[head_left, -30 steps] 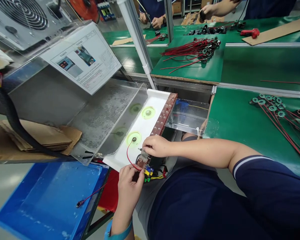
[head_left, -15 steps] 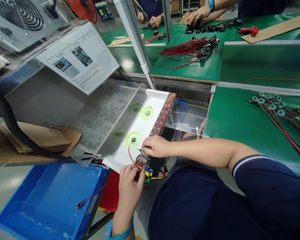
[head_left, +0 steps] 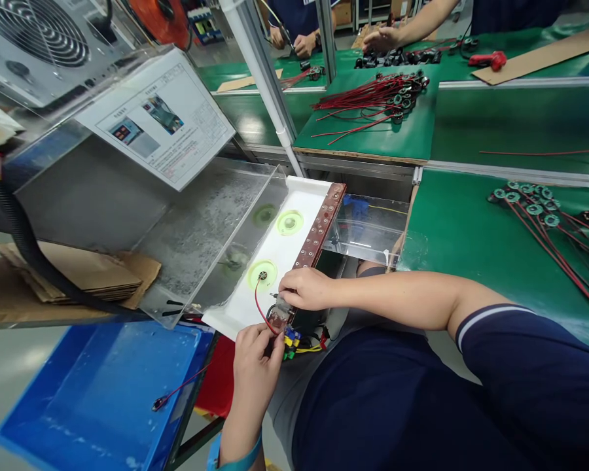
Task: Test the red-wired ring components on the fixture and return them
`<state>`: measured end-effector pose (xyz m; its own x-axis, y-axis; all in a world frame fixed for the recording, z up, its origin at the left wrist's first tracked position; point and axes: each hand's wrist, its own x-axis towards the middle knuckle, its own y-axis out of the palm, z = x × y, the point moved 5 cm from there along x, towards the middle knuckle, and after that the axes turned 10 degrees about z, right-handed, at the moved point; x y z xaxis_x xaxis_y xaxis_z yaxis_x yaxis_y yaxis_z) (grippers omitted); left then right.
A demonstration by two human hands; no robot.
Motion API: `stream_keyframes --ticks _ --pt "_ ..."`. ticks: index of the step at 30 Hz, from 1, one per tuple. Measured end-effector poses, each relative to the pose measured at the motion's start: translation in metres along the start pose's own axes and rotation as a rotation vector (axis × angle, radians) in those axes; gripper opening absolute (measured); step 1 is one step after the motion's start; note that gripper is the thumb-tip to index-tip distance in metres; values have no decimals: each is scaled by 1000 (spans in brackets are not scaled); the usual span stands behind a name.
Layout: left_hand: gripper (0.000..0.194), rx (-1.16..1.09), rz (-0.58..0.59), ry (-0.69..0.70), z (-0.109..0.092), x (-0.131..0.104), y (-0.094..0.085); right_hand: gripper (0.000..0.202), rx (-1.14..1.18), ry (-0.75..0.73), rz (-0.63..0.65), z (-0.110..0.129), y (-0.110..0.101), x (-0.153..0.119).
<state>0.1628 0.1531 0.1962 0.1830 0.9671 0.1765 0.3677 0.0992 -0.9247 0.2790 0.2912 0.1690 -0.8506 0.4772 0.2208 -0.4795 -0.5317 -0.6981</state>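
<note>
My left hand (head_left: 258,356) pinches the free end of a red wire (head_left: 259,307) at the near end of the brown terminal strip (head_left: 319,226). This wire curves up to a small round part (head_left: 262,276) seated in the nearer yellow-green ring (head_left: 253,278) on the white board (head_left: 235,304). Just above, my right hand (head_left: 308,288) closes its fingers on a small greyish block (head_left: 283,304) on the strip; the fingertips partly hide it. Coloured connectors (head_left: 291,339) with yellow and red wires sit by my left fingertips. A second yellow-green ring (head_left: 289,223) lies farther up the board.
A clear panel (head_left: 240,235) stands along the board's left edge. Lower left is a blue bin (head_left: 88,392) with one wired part (head_left: 160,402). Wired round parts (head_left: 535,206) lie on the green mat at right, and another bundle (head_left: 377,95) ahead. Co-workers' hands (head_left: 381,40) show beyond.
Both my hands stay in place on the wire and the block. Across the bench, a co-worker's hand has lifted and opened above the black parts. The view has shifted very slightly.
</note>
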Motion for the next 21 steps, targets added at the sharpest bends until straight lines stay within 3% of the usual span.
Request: stream_keyframes --ticks 21 --pt "8 -20 -10 1 -1 0 -2 14 18 70 -19 -5 -7 1"
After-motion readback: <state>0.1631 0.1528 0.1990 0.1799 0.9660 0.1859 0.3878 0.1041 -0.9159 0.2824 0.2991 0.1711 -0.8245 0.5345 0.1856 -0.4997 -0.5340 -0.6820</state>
